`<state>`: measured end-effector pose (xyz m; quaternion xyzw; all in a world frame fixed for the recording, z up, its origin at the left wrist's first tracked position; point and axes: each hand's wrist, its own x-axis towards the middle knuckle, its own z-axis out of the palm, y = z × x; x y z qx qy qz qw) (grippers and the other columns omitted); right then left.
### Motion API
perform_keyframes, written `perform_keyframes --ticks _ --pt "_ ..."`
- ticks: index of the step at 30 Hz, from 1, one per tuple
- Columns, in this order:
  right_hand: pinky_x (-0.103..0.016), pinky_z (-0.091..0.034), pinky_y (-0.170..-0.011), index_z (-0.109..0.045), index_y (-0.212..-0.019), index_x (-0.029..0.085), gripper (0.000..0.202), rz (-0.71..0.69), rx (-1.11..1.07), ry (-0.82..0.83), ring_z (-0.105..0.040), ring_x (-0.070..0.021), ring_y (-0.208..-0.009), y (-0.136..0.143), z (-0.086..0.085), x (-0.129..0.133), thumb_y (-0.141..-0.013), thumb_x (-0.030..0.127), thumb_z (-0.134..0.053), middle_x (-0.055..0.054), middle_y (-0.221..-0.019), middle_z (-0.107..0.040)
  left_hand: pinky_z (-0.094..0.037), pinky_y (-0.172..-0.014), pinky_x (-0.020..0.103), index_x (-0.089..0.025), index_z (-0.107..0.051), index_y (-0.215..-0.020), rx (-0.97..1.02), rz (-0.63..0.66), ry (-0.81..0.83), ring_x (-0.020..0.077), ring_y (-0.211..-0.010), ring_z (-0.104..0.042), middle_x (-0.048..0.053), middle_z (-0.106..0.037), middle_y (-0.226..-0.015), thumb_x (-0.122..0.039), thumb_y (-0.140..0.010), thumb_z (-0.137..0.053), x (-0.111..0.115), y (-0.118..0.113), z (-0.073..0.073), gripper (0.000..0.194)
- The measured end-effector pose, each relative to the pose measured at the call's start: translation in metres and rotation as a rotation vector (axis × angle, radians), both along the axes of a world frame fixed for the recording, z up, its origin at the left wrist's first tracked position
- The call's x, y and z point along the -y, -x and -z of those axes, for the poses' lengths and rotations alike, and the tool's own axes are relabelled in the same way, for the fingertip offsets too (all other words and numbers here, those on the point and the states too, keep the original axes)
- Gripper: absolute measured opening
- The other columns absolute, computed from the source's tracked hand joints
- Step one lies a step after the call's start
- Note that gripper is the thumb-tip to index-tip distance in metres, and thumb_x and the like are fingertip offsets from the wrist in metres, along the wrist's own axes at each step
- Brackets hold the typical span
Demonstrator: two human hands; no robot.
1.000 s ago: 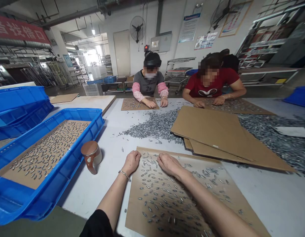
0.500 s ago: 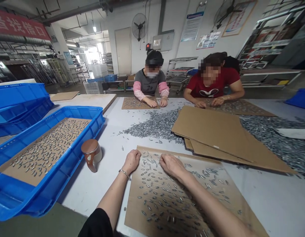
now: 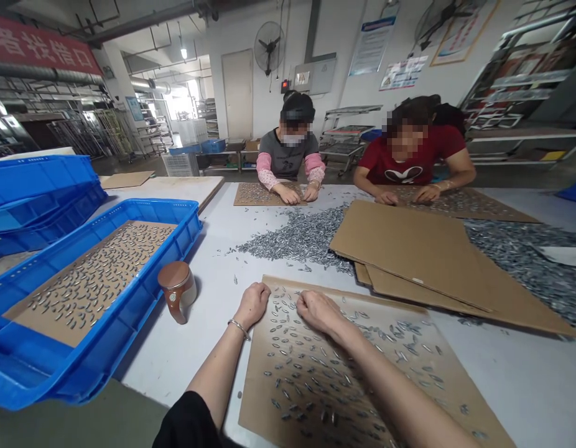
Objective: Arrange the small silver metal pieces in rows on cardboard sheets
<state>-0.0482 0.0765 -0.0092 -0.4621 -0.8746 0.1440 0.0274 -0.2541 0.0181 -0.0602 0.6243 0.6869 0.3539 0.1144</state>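
A brown cardboard sheet [image 3: 257,398] lies on the white table in front of me, with many small silvery metal pieces spread over it. My left hand [image 3: 254,303] rests at the sheet's far left corner, fingers curled; whatever they hold is hidden. Over the upper left part of the sheet is my right hand [image 3: 317,310], its fingers pinched close to some pieces; anything between them is too small to make out. Beyond the sheet sits a big heap of the same metal pieces [image 3: 295,235].
Stacked cardboard sheets [image 3: 404,242] lie to the right of the heap. On the left are a brown lidded mug [image 3: 176,283] and a blue tray [image 3: 188,214] holding a covered sheet. Across the table two people [image 3: 290,155] [image 3: 412,155] bend over their own sheets.
The whole view has shifted slightly, so most things appear a little further right. My right hand has moved slightly left over the sheet, nearer my left hand.
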Motion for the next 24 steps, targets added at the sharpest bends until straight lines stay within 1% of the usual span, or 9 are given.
perform_keyframes --ticks 3,6,9,12,15,19,24 --pt "-0.027 -0.033 -0.067 -0.071 -0.091 0.017 0.024 -0.114 -0.044 0.038 -0.065 -0.019 -0.082 -0.003 0.001 0.004 -0.096 0.022 -0.049 -0.01 -0.095 -0.076 -0.05 -0.092 0.034 -0.02 -0.065 -0.089 0.005 0.001 -0.007 0.0227 -0.095 -0.066 0.009 -0.073 -0.098 -0.023 -0.099 -0.043 0.0 0.0 0.001 0.024" --pt "-0.027 -0.032 -0.067 -0.072 -0.088 0.017 0.019 -0.147 -0.014 0.009 -0.064 -0.0195 -0.083 -0.001 0.002 0.008 -0.092 0.019 -0.053 -0.011 -0.094 -0.075 -0.05 -0.091 0.035 -0.02 -0.065 -0.088 0.009 -0.001 -0.013 0.0228 -0.094 -0.066 0.01 -0.073 -0.097 -0.022 -0.099 -0.043 0.0 0.0 0.003 0.024" --pt "-0.028 -0.031 -0.066 -0.073 -0.086 0.018 0.019 -0.119 0.007 0.013 -0.064 -0.0202 -0.085 0.001 0.001 0.008 -0.091 0.018 -0.055 -0.01 -0.093 -0.075 -0.05 -0.09 0.034 -0.021 -0.065 -0.088 0.011 -0.004 -0.019 0.0225 -0.094 -0.066 0.009 -0.073 -0.097 -0.022 -0.099 -0.044 0.0 0.001 0.003 0.024" --pt "-0.028 -0.031 -0.066 -0.073 -0.088 0.018 0.022 -0.084 0.014 -0.008 -0.065 -0.0207 -0.087 0.0 0.0 0.007 -0.095 0.02 -0.053 -0.011 -0.095 -0.076 -0.05 -0.091 0.034 -0.021 -0.066 -0.088 0.012 -0.005 -0.023 0.0223 -0.094 -0.066 0.009 -0.073 -0.097 -0.022 -0.099 -0.045 0.0 0.001 0.003 0.023" --pt "-0.027 -0.031 -0.067 -0.073 -0.088 0.018 0.023 -0.072 -0.038 -0.004 -0.065 -0.0195 -0.085 -0.005 -0.001 0.002 -0.096 0.022 -0.052 -0.009 -0.093 -0.076 -0.05 -0.091 0.034 -0.02 -0.066 -0.088 0.015 -0.001 -0.025 0.023 -0.094 -0.066 0.01 -0.073 -0.097 -0.022 -0.098 -0.045 0.0 0.001 0.003 0.023" --pt "-0.026 -0.033 -0.069 -0.072 -0.089 0.018 0.024 0.011 -0.114 0.018 -0.066 -0.0189 -0.084 -0.009 -0.001 -0.008 -0.097 0.025 -0.051 -0.008 -0.091 -0.077 -0.05 -0.091 0.034 -0.021 -0.065 -0.086 0.02 0.002 -0.028 0.0228 -0.093 -0.066 0.009 -0.073 -0.096 -0.022 -0.098 -0.044 0.0 0.001 0.003 0.024" --pt "-0.028 -0.033 -0.068 -0.073 -0.089 0.018 0.026 0.05 -0.021 0.004 -0.069 -0.0225 -0.09 0.003 0.001 -0.012 -0.097 0.029 -0.052 -0.012 -0.094 -0.078 -0.05 -0.091 0.034 -0.021 -0.065 -0.087 0.024 -0.003 -0.035 0.0226 -0.093 -0.066 0.009 -0.073 -0.097 -0.022 -0.098 -0.044 0.0 0.001 0.003 0.024"
